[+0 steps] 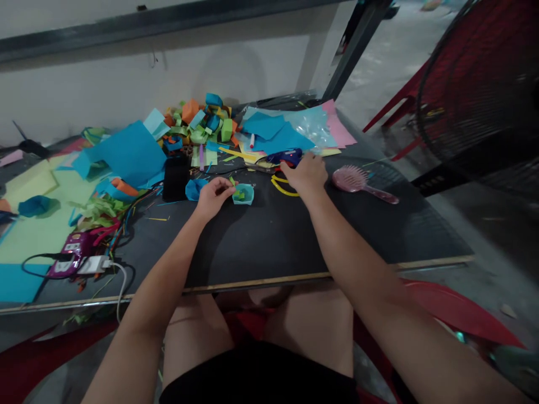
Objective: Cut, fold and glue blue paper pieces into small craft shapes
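Observation:
My left hand point(214, 197) pinches a small strip of green paper point(232, 182) between thumb and fingertips. Just beneath it stands a little light-blue paper box point(247, 195) with green paper bits inside. A darker blue paper piece point(194, 189) lies beside that hand's knuckles. My right hand point(308, 173) is closed around the right end of a dark blue tool that looks like a glue gun point(285, 157); the palm hides part of it. Yellow loops, apparently scissor handles point(284, 188), lie below the right thumb.
A pink hairbrush point(351, 178) lies to the right. Folded coloured paper pieces point(202, 120) are heaped at the back, with blue sheets point(269, 132) beside them. Leftward are a black phone point(176, 178), a purple power strip point(73, 252) and cables. A fan point(484, 95) stands at right.

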{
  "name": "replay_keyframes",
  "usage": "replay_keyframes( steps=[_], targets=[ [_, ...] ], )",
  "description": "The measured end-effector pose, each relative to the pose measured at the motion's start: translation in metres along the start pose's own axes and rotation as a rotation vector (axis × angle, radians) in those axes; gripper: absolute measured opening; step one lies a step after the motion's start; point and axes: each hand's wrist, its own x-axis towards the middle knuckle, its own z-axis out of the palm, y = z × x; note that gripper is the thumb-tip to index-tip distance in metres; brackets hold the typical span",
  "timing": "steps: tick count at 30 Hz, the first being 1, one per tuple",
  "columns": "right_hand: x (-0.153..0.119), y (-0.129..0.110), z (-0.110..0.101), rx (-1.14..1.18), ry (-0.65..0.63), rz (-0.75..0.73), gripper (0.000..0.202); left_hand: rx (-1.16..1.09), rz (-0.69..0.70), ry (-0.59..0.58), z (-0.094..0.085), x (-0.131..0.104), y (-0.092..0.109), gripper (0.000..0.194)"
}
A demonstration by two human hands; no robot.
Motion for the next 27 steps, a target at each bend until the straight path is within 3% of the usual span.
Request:
replay_keyframes(
  steps=[3,8,11,15,20,27],
  targets=[
    [0.0,-0.002,0.004,-0.037,-0.074,-0.042,0.061,0.0,-0.003,-0.001,0.0,0.0,-0.001,0.028],
    [-0.001,-0.004,-0.004,-0.027,-0.068,0.012,0.045,0.065,0.026,-0.003,-0.002,0.0,-0.001,0.027],
    [0.003,0.0,-0.005,0.073,-0.018,0.028,0.046,0.116,0.044,-0.007,-0.003,0.0,0.001,0.028],
    [0.002,0.0,-0.001,0.251,0.07,-0.15,0.049,0.133,0.056,-0.009,-0.003,0.0,0.001,0.026],
    [-0.014,-0.014,-0.004,0.32,-0.032,-0.295,0.046,0.099,-0.027,0.015,-0.003,0.001,-0.003,0.032],
    [-0.03,-0.023,-0.01,0.307,-0.05,-0.442,0.03,0.03,-0.045,0.001,-0.003,0.001,-0.004,0.043]
  ],
)
